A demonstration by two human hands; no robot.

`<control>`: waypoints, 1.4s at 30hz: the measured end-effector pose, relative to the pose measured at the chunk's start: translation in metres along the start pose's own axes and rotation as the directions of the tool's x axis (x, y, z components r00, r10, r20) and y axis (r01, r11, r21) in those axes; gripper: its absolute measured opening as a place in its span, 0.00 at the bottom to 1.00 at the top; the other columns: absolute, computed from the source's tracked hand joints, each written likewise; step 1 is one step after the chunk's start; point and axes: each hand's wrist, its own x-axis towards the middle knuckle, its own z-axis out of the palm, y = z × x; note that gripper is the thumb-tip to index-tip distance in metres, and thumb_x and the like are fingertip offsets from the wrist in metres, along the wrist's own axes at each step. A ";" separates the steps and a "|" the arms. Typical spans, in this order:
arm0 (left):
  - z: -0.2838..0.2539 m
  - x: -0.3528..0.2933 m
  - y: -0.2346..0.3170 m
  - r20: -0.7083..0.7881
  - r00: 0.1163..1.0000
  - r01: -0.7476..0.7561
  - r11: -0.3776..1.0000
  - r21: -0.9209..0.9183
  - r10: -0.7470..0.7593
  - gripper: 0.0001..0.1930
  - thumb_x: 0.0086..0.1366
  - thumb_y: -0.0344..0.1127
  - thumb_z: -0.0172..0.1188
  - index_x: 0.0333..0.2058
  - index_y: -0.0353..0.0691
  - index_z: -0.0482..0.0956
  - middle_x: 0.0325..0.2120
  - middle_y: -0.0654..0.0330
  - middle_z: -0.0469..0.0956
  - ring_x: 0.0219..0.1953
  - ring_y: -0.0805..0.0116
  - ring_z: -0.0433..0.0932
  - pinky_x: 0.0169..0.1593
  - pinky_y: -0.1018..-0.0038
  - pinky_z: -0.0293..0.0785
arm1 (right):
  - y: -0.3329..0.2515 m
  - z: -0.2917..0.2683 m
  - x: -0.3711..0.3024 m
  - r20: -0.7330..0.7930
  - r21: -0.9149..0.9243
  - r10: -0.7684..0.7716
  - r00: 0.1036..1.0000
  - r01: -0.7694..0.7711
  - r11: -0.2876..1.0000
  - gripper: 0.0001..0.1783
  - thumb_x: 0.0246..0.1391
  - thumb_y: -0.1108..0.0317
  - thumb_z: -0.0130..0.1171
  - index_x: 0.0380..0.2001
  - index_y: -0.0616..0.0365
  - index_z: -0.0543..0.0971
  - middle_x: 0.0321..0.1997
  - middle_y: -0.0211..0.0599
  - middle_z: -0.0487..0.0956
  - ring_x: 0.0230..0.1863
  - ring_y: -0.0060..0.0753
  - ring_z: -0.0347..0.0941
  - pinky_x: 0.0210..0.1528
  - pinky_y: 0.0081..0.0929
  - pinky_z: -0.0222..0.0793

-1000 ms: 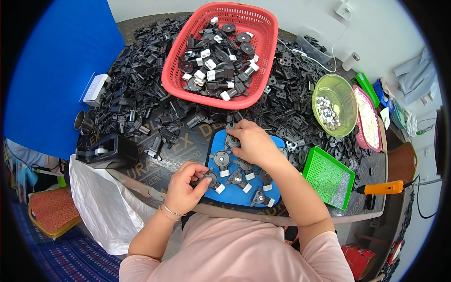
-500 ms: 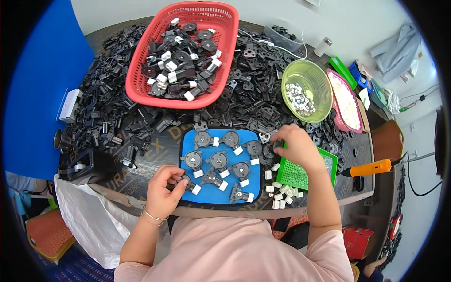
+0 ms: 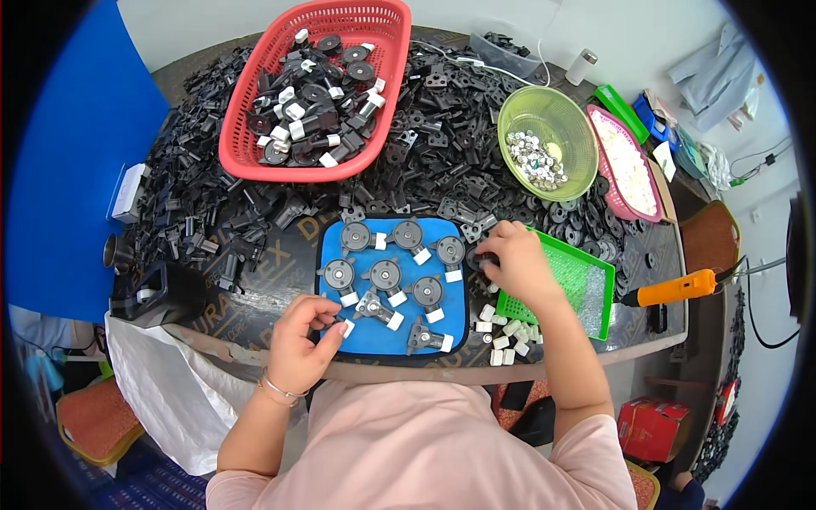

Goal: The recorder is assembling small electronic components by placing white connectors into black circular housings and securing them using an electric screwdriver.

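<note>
A blue mat [image 3: 387, 334] lies in front of me, bearing several black wheel-and-bracket assemblies [image 3: 385, 275] with white blocks on their stems. At the mat's left edge, my left hand [image 3: 299, 342] is closed on a small dark bracket piece with a white block [image 3: 347, 327]; fingers hide most of it. My right hand [image 3: 520, 265] is just past the mat's right edge, fingers pinching a black disc [image 3: 484, 260]. Loose white blocks [image 3: 508, 338] lie below that hand, beside a green perforated tray [image 3: 544, 297] of small shiny pieces.
A red basket [image 3: 231, 127] of assemblies stands at the back on heaped black parts [image 3: 442, 157]. Back right are a yellow-green basket [image 3: 586, 140] with small metal pieces and a pink basket [image 3: 653, 200] of white pieces. An orange electric screwdriver [image 3: 677, 287] juts in from the right.
The whole view has shifted slightly. My right hand has moved a little left toward the mat with the disc. The piece in my left hand has turned, its white block now higher.
</note>
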 end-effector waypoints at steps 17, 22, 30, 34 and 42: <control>0.022 -0.009 0.004 0.153 0.988 -0.037 0.999 -0.002 0.037 0.12 0.51 0.23 0.62 0.36 0.36 0.75 0.31 0.60 0.74 0.31 0.71 0.72 0.37 0.78 0.69 | -0.077 0.036 -0.042 0.094 0.822 0.399 0.912 -0.298 0.486 0.06 0.52 0.73 0.60 0.32 0.62 0.73 0.20 0.27 0.74 0.20 0.13 0.68 0.21 0.14 0.61; 0.021 -0.015 0.004 0.139 0.990 -0.040 0.999 0.004 0.040 0.11 0.51 0.24 0.62 0.35 0.36 0.75 0.31 0.59 0.74 0.31 0.71 0.73 0.37 0.78 0.69 | -0.085 0.040 -0.022 -0.214 0.647 0.400 0.891 -0.177 0.742 0.12 0.51 0.69 0.60 0.20 0.65 0.73 0.18 0.31 0.72 0.19 0.16 0.66 0.21 0.19 0.61; 0.018 -0.017 0.002 0.125 0.991 -0.039 0.999 0.010 0.037 0.12 0.51 0.24 0.62 0.36 0.35 0.76 0.31 0.58 0.74 0.31 0.70 0.73 0.37 0.77 0.70 | -0.095 0.026 -0.039 -0.080 0.706 0.252 0.964 -0.124 0.697 0.09 0.50 0.68 0.61 0.24 0.64 0.79 0.18 0.36 0.74 0.17 0.20 0.65 0.20 0.20 0.60; 0.018 -0.016 0.001 0.131 0.991 -0.039 0.999 0.000 0.039 0.12 0.51 0.24 0.62 0.36 0.35 0.76 0.32 0.58 0.74 0.31 0.70 0.73 0.37 0.77 0.70 | -0.104 0.036 -0.059 -0.079 0.586 0.241 0.967 -0.151 0.796 0.08 0.47 0.67 0.62 0.20 0.60 0.79 0.16 0.35 0.74 0.14 0.27 0.67 0.19 0.25 0.62; 0.017 -0.014 0.004 0.137 0.990 -0.041 0.999 0.013 0.039 0.12 0.51 0.24 0.62 0.36 0.35 0.76 0.32 0.58 0.74 0.31 0.70 0.73 0.37 0.77 0.70 | -0.105 0.038 -0.067 -0.101 0.348 0.257 0.961 -0.208 0.914 0.07 0.44 0.63 0.63 0.22 0.54 0.79 0.19 0.33 0.74 0.18 0.35 0.71 0.20 0.30 0.67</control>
